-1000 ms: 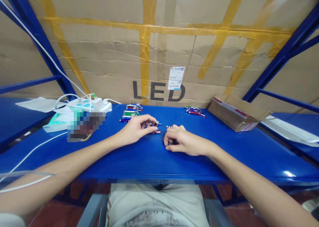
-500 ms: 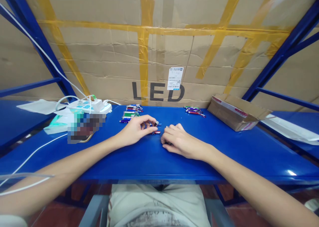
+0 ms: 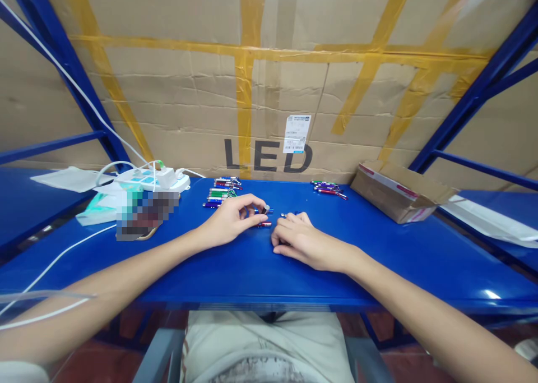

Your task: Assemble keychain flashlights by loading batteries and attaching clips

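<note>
My left hand (image 3: 230,219) pinches a small dark cylinder with a round silver end (image 3: 265,209) between thumb and forefinger, just above the blue table. Under and beside those fingertips lie a red pen-sized metal tube (image 3: 264,224) and a blue tube (image 3: 269,211), both partly covered. To the right, my right hand (image 3: 298,236) rests on the table with its fingers curled inward. A small silver tip (image 3: 283,215) shows at its fingers; whatever they hold is mostly hidden. Beyond my left hand lies a row of coloured keychain penlights (image 3: 222,193) with metal clips.
More keychain penlights (image 3: 330,189) lie at the back right, beside an open cardboard box (image 3: 397,195). On the left are a white power strip (image 3: 149,178) with cables, a tissue pack (image 3: 110,203) and a blurred-out phone-like object (image 3: 147,217). A large carton (image 3: 202,102) stands behind the table (image 3: 252,276).
The view has shifted slightly. My right fingers have shifted a little, and the dark bit seen under them earlier no longer shows. My left hand keeps its pinch.
</note>
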{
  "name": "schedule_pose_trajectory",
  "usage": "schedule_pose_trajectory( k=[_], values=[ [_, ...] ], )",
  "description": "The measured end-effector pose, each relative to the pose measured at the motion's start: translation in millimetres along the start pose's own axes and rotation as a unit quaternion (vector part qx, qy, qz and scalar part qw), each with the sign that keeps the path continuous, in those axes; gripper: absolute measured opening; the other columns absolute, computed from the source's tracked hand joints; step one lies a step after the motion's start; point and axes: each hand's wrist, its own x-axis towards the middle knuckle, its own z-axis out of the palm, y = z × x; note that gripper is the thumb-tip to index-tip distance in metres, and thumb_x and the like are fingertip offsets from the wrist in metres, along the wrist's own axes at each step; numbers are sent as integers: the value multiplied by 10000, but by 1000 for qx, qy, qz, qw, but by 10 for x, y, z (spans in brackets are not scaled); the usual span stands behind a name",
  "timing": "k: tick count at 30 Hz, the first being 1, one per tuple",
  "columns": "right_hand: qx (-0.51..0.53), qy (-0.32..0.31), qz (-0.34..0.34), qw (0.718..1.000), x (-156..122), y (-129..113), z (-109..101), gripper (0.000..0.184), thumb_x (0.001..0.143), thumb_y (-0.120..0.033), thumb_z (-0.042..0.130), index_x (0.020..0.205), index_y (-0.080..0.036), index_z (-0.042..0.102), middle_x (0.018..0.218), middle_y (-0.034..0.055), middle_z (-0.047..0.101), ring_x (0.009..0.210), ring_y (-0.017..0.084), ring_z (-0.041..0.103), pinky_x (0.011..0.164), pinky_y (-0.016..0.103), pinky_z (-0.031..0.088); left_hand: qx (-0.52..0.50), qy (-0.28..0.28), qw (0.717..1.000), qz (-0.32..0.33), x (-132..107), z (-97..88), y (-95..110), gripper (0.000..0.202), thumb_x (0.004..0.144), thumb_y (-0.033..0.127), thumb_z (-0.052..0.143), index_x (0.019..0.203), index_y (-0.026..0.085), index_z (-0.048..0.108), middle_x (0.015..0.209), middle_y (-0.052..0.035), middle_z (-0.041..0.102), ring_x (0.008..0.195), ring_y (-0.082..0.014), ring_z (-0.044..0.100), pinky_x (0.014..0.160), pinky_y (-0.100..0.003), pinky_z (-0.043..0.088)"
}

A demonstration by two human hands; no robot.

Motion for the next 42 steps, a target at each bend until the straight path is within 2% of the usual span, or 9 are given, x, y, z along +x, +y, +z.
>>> schedule_pose_trajectory(
  k=[7,13,27,34,42],
  values=[
    [-49,16,-17,999,19,-51,23,219,1190,-318,443,1128,-210,623,1102,84,670,1007,251,521,896,412,309,-3,2,1000,1,-2,2,-3,328,979,462,769,1133,172,763,905,-28,733,749,-157,617,690,-284,460],
    [-24,3,3,1000,8,-57,22,231,1192,-350,444,1095,-213,604,1081,70,658,1004,249,523,900,412,310,2,7,1000,9,-1,4,-4,327,987,469,761,1134,177,766,963,-41,752,768,-159,634,694,-282,466],
    [-18,7,5,1000,7,-45,13,196,1179,-344,482,1084,-217,598,1091,68,665,1027,252,522,911,418,307,7,2,1000,7,-3,-9,11,320,994,457,756,1142,173,761,908,-33,745,746,-159,631,684,-285,462],
    [11,15,-8,1000,-6,-18,-42,218,1166,-385,525,1205,-231,675,1184,88,719,1083,256,566,956,429,307,9,6,1000,10,-7,-20,5,338,995,485,748,1138,179,761,917,-37,747,745,-162,631,685,-286,471],
    [2,31,-36,999,-2,66,10,298,1179,-360,489,1149,-231,756,1076,67,766,1039,239,577,977,436,284,14,7,1000,15,-5,-14,3,307,997,461,755,1125,182,764,947,-35,746,752,-157,632,684,-286,462]
  ],
)
